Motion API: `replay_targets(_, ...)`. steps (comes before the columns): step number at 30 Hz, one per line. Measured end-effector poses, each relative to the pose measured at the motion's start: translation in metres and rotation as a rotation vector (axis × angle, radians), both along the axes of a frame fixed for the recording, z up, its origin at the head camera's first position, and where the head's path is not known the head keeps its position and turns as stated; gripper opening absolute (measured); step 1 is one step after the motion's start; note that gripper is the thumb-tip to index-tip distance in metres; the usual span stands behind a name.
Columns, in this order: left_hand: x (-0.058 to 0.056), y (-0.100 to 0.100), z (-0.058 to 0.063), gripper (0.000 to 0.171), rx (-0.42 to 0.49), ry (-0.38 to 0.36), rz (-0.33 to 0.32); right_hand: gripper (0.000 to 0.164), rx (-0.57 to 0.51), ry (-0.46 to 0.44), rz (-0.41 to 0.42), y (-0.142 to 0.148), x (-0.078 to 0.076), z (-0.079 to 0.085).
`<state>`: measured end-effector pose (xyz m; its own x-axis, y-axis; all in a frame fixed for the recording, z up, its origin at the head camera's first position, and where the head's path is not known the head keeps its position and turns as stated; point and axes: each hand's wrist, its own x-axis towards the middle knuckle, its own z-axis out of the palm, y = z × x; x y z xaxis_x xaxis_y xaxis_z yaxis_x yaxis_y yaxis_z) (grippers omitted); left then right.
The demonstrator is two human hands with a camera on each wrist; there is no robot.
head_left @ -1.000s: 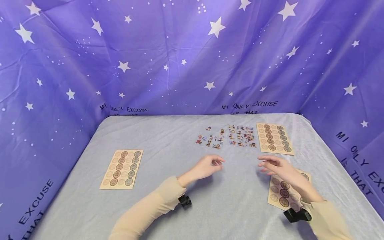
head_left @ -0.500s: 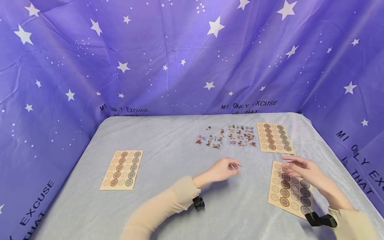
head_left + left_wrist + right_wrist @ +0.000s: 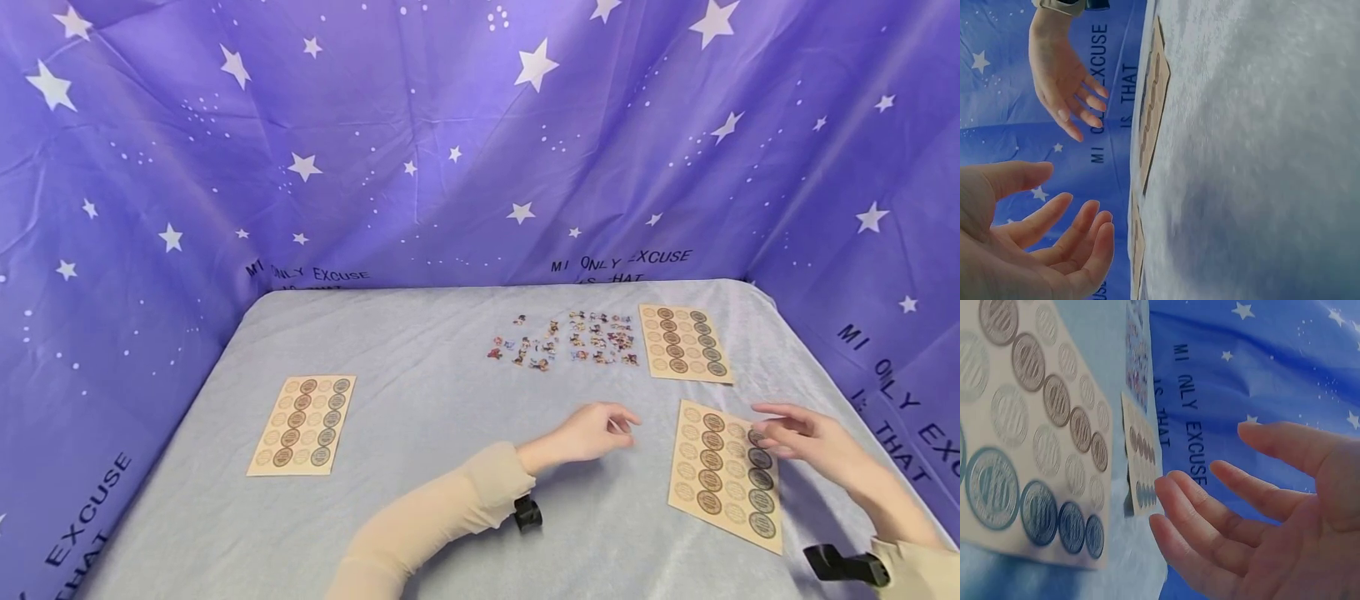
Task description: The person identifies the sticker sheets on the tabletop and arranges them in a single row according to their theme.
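My right hand (image 3: 813, 442) hangs over the right edge of a tan sheet of round stickers (image 3: 723, 471), its fingers loosely bent and holding nothing. In the right wrist view that sheet (image 3: 1054, 450) shows rows of brown, pale and dark blue circles, with the right hand (image 3: 1254, 519) apart from it. My left hand (image 3: 592, 432), fingers loosely curled around nothing, is over the cloth to the left of the same sheet. The left wrist view shows this left hand (image 3: 1041, 237) with thumb and fingers spread apart, above the table.
Another sticker sheet (image 3: 682, 343) lies at the back right, and a third sheet (image 3: 302, 425) at the left. Several small colourful cartoon figure stickers (image 3: 600, 339) lie grouped at the back middle. A pale blue cloth (image 3: 420, 367) covers the table; a purple starry curtain (image 3: 420, 142) surrounds it.
Both hands have moved to the right. The right hand has shifted off most of the near right sheet, uncovering its circles. The sheets and small stickers have stayed in place.
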<state>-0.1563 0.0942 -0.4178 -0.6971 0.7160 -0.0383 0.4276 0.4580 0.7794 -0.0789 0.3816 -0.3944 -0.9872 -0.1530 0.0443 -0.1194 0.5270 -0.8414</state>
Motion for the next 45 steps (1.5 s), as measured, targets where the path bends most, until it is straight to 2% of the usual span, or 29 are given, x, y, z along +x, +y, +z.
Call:
replay_targets(7,0.007,0.014,-0.002,0.033,0.003,-0.012,0.014,0.053,0.055,-0.045,-0.016,0.014,0.005,-0.009)
replay_targets(10,0.011,0.02,-0.005,0.036,0.027,-0.054,0.036,0.056,0.067,-0.056,-0.028,0.019,0.007,-0.013)
replay_targets(16,0.017,0.03,-0.012,0.049,0.102,-0.17,0.105,0.059,0.091,-0.1,-0.063,0.025,0.008,-0.022)
replay_targets(23,0.019,0.041,-0.018,0.052,0.122,-0.208,0.186,0.052,0.15,-0.172,-0.096,0.03,0.007,-0.029)
replay_targets(29,0.02,0.05,-0.024,0.059,0.152,-0.269,0.258,0.049,0.206,-0.2,-0.128,0.033,0.006,-0.032)
replay_targets(33,0.022,0.055,-0.028,0.058,0.193,-0.313,0.309,0.05,0.184,-0.199,-0.129,0.036,0.006,-0.035)
replay_targets(38,0.023,0.056,-0.03,0.053,0.231,-0.368,0.348,0.048,0.092,-0.226,-0.128,0.037,0.005,-0.038)
replay_targets(42,0.022,0.057,-0.031,0.05,0.215,-0.39,0.356,0.036,0.038,-0.259,-0.119,0.037,0.004,-0.039)
replay_targets(45,0.021,0.061,-0.032,0.049,0.187,-0.38,0.371,0.042,-0.013,-0.285,-0.094,0.038,0.004,-0.04)
